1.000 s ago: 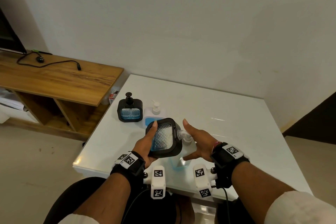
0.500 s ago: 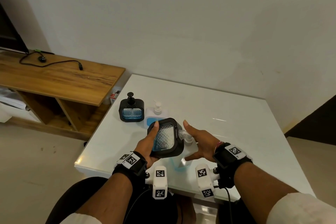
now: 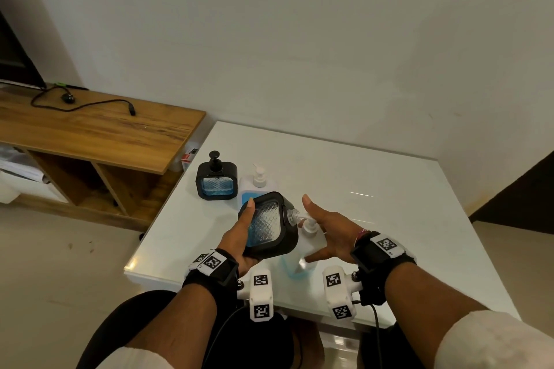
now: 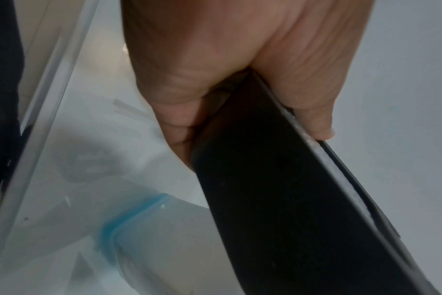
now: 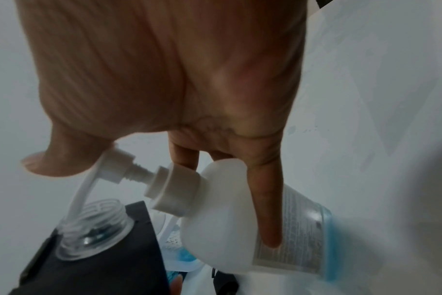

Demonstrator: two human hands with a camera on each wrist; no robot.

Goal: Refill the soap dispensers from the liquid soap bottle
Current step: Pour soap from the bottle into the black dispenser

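My left hand [image 3: 239,237] grips a black square dispenser [image 3: 266,225] with a clear textured window and tilts it to the right above the table. Its pump is off, and the bare clear threaded neck [image 5: 96,225] sits under the white spout of the liquid soap bottle [image 5: 227,229]. That bottle [image 3: 302,252] stands at the table's front edge with blue soap low inside. My right hand [image 3: 329,228] rests over its pump head [image 5: 174,185], thumb raised and fingers straight, one finger lying down the bottle's label. In the left wrist view my hand [image 4: 227,59] clasps the dispenser's black edge [image 4: 303,199].
A second black dispenser [image 3: 216,183], pump fitted and blue soap inside, stands at the table's left side. Beside it is another white pump bottle [image 3: 254,186]. The white glossy table [image 3: 359,183] meets the wall behind. A wooden shelf unit [image 3: 90,135] with a cable stands to the left.
Both hands, the tilted dispenser and the bottle keep the same pose. Only the head view has drifted slightly.
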